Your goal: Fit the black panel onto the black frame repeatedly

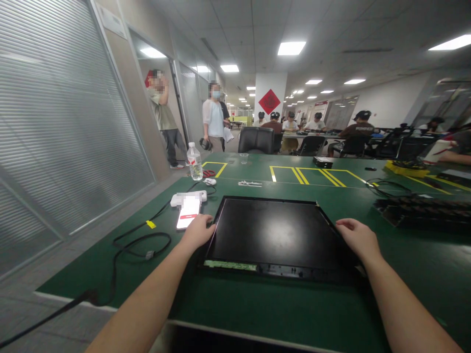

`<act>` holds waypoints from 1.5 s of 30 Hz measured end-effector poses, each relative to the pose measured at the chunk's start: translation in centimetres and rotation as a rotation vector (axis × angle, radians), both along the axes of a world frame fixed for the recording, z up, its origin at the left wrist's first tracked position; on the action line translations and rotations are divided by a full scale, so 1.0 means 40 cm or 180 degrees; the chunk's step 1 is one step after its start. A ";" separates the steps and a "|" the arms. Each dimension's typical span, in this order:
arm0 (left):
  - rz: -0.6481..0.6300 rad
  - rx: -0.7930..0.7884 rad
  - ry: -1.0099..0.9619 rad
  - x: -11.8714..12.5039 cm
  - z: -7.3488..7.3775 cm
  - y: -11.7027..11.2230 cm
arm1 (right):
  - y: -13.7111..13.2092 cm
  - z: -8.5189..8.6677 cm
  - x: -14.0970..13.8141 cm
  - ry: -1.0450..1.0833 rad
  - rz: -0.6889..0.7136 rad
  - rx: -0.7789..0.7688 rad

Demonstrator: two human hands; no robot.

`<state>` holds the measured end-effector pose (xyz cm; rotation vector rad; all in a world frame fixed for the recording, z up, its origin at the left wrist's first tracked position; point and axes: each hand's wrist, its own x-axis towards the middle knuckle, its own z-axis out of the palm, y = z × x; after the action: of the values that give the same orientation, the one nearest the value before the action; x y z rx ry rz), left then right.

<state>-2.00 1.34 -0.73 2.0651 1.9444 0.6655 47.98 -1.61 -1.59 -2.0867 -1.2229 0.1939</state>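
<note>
Evidently stiff and flat, the black screen point(272, 235) lies on the green table point(279, 309), a pale green strip point(230, 265) at its near edge. The person's left hand point(198, 231) is at the screen's left side, the right hand point(359, 239) at its right; whether either grips cannot be told. Its smooth face looks fragile, so the side frames suit holding best. Beyond its far left corner stands a bottle point(194, 163).

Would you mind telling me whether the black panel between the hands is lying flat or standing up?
Lying flat: the black panel rests on the green table, its dark face upward between left hand and right hand.
</note>
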 end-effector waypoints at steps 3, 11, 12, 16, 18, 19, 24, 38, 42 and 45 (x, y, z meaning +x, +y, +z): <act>-0.0028 -0.0002 0.0125 -0.001 -0.001 0.001 | 0.005 -0.010 0.011 -0.0123 -0.0010 -0.0178; -0.0262 0.0003 0.0098 0.003 -0.004 0.005 | 0.016 -0.036 0.020 -0.0277 0.0268 -0.0459; -0.0286 0.0002 0.0115 0.004 -0.005 0.005 | 0.016 -0.038 0.021 -0.0302 0.0287 -0.0471; -0.0271 0.0034 0.0077 0.008 -0.001 0.004 | 0.013 -0.036 0.018 -0.0435 0.0332 -0.0531; -0.0197 0.0051 -0.0046 0.012 0.008 0.001 | 0.012 -0.033 0.015 -0.0518 0.0332 -0.0566; -0.0141 0.0046 -0.0154 0.013 0.014 -0.001 | 0.012 -0.032 0.014 -0.0555 0.0328 -0.0586; 0.0141 -0.0103 -0.1483 0.028 0.038 -0.013 | 0.017 -0.032 0.016 -0.0702 0.0297 -0.0709; 0.1035 -0.0987 -0.4075 0.072 0.064 -0.034 | 0.026 -0.046 0.023 -0.0866 0.0313 -0.0768; 0.1112 -0.0974 -0.4143 0.077 0.070 -0.036 | 0.027 -0.049 0.026 -0.0860 0.0362 -0.0761; 0.1108 -0.0956 -0.4199 0.080 0.072 -0.035 | 0.026 -0.050 0.026 -0.0852 0.0361 -0.0762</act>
<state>1.22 -0.05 2.16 0.6615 1.3792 1.2492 49.01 -0.55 -3.59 -2.3058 -1.5443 0.1195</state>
